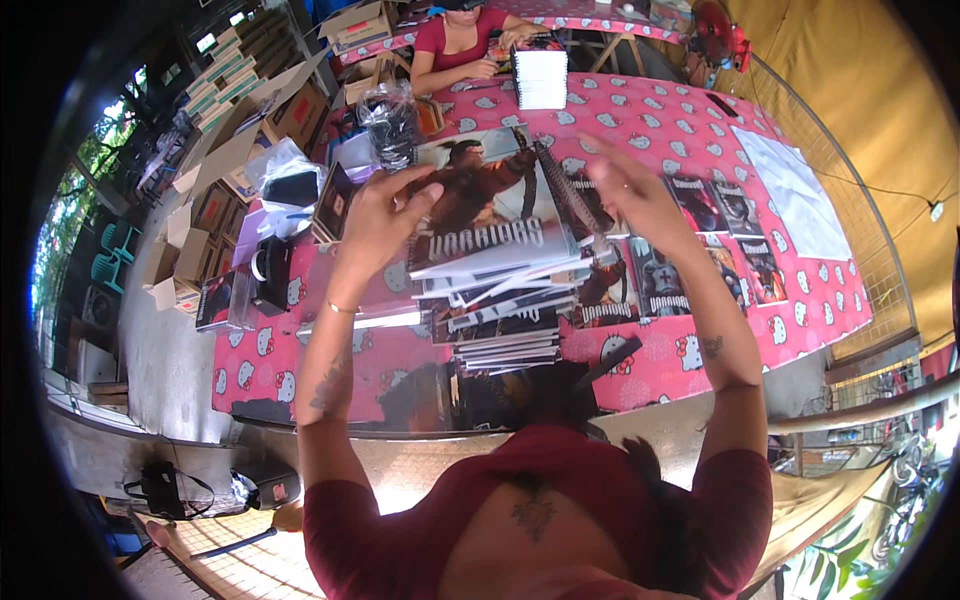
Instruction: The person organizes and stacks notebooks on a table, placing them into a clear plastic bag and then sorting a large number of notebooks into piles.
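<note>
In front of me rises an uneven stack of spiral notebooks (495, 195), the top one with an illustrated cover of an armed figure. My left hand (385, 215) is at the left edge of that cover, thumb and fingers apart, gripping nothing I can see; whether it touches the cover I cannot tell. Beyond the right side of the stack, my right hand (635, 195) is raised with its fingers spread and nothing in it. Between it and the stack, a black spiral binding (570, 190) stands along a tilted notebook's edge.
More notebooks (660, 275) lie in rows at the right on the pink patterned tablecloth (800, 320), near a white sheet (800, 190). Cardboard boxes (215, 215) and a plastic-wrapped black bundle (388, 125) are at the left. Across the table, a co-worker (460, 50) handles a spiral-bound pad (540, 80).
</note>
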A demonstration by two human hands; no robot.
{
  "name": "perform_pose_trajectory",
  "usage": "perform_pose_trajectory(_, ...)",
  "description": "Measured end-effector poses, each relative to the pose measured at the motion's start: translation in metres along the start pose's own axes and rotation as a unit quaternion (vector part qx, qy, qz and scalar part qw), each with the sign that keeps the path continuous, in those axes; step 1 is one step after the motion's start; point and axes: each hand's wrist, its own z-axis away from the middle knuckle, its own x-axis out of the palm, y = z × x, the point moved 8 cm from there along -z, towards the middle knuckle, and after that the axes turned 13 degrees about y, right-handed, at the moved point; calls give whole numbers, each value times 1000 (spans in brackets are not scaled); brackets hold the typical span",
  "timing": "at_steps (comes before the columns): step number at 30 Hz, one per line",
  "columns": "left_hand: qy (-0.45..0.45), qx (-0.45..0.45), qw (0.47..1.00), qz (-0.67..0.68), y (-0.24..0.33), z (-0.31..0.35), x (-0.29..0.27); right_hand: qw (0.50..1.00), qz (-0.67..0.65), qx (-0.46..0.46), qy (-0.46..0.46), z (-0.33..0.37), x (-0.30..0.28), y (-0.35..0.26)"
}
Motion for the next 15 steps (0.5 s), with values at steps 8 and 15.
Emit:
perform_pose_trajectory(8, 79, -287, 947, 124, -218, -36, 90, 953, 235, -172, -82, -54, 118, 248)
perform_pose_trajectory(15, -68, -241, 966, -66, -235, -44, 240, 912, 343, -223, -41, -19, 172, 313)
